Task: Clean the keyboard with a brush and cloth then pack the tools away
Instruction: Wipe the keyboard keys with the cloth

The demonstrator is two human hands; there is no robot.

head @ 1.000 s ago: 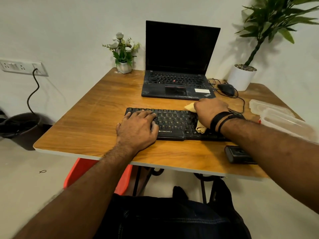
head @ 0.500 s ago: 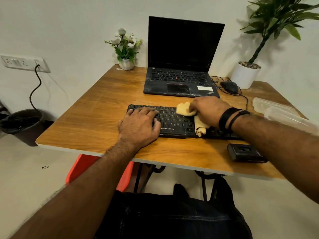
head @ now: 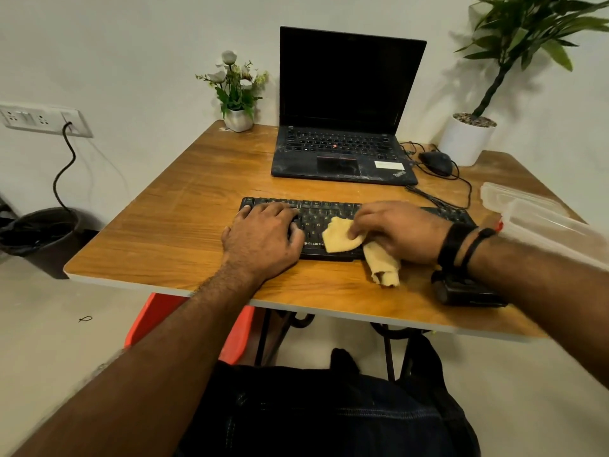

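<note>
A black keyboard [head: 333,212] lies across the near middle of the wooden table [head: 184,209]. My left hand [head: 263,240] rests flat on its left end, fingers spread over the keys. My right hand [head: 398,230] grips a yellow cloth [head: 341,239] and presses it on the keyboard's middle front. One end of the cloth hangs off the keyboard onto the table. No brush is visible in this view.
A dusty black laptop [head: 342,153] stands open behind the keyboard. A mouse [head: 436,161] with its cable and a white potted plant [head: 466,138] are at the back right. A clear plastic box [head: 534,216] and a small black case [head: 468,291] sit at the right. A flower vase [head: 239,120] stands at the back.
My right hand has drawn the cloth leftward and toward the keyboard's front edge. My left hand has stayed on the left end of the keyboard.
</note>
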